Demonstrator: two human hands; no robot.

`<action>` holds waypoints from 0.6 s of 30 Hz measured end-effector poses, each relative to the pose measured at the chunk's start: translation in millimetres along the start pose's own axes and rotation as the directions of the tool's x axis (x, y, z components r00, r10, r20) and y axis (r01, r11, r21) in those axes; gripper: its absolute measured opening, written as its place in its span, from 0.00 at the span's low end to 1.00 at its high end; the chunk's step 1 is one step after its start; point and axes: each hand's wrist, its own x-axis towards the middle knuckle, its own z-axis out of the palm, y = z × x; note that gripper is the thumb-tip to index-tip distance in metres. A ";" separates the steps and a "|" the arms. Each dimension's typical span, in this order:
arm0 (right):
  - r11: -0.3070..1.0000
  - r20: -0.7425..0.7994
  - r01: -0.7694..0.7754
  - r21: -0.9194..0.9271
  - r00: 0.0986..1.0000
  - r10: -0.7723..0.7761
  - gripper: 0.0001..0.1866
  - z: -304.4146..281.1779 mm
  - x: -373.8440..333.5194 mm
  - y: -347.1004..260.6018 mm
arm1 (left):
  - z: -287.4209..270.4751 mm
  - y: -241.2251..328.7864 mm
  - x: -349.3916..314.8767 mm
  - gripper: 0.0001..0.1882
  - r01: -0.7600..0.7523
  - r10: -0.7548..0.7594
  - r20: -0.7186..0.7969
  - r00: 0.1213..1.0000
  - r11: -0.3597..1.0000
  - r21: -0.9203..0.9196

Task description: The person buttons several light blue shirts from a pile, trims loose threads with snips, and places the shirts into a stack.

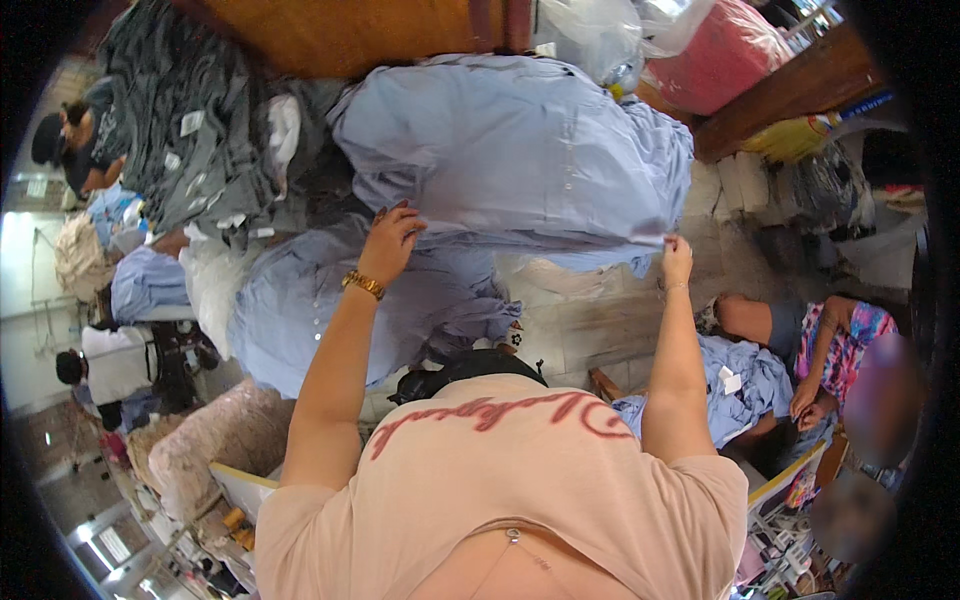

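A light blue button-up shirt point(510, 165) lies spread over a pile of similar blue garments in front of me. My right hand point(678, 262) pinches its near right corner, and the edge stretches leftward from there. At the near left edge of the shirt is my left hand point(395, 240), with fingers apart and lightly bent over the cloth; no grip shows. Below that hand hangs a second heap of blue shirts point(340, 300), a row of buttons showing on one of them.
Dark grey garments point(190, 130) are piled at the far left. A wooden panel point(370, 35) and a red bag point(715, 60) stand behind the shirt. At the right, a seated co-worker point(840, 340) is beside more blue cloth point(745, 385). Tiled floor point(570, 325) shows between.
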 end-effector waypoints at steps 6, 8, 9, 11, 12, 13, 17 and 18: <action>0.941 0.200 -0.251 0.226 0.957 0.207 0.10 19.6 -66.5 -53.8 | -41.0 -36.7 -96.3 0.07 0.221 -0.190 -0.259 0.947 0.971 0.094; 0.870 0.491 -0.408 0.278 0.839 0.236 0.09 5.2 -95.1 -109.9 | -59.6 -61.5 -152.6 0.07 0.429 -0.375 -0.405 0.834 0.902 0.046; 0.862 0.542 -0.379 0.337 0.826 0.152 0.09 5.8 -116.8 -124.4 | -67.2 -76.2 -179.4 0.08 0.518 -0.453 -0.457 0.766 0.855 0.020; 0.810 0.595 -0.308 0.499 0.801 -0.063 0.09 25.5 -164.8 -137.0 | -72.8 -109.9 -239.3 0.10 0.663 -0.576 -0.544 0.610 0.747 -0.048; 0.758 0.592 -0.263 0.597 0.782 -0.195 0.08 38.7 -186.8 -140.4 | -71.9 -127.7 -269.0 0.12 0.708 -0.588 -0.605 0.537 0.704 -0.056; 0.727 0.621 -0.290 0.623 0.748 -0.234 0.08 42.1 -205.8 -159.8 | -68.0 -146.0 -300.7 0.14 0.752 -0.593 -0.664 0.456 0.656 -0.069; 0.688 0.945 -0.673 0.273 0.320 -0.062 0.11 34.2 -274.9 -256.1 | -64.6 -193.5 -365.8 0.21 0.863 -0.645 -0.733 0.215 0.477 -0.167; 0.624 0.965 -0.746 0.234 0.254 -0.057 0.12 35.9 -292.9 -274.6 | -64.9 -206.7 -377.0 0.21 0.800 -0.729 -0.669 0.146 0.485 -0.354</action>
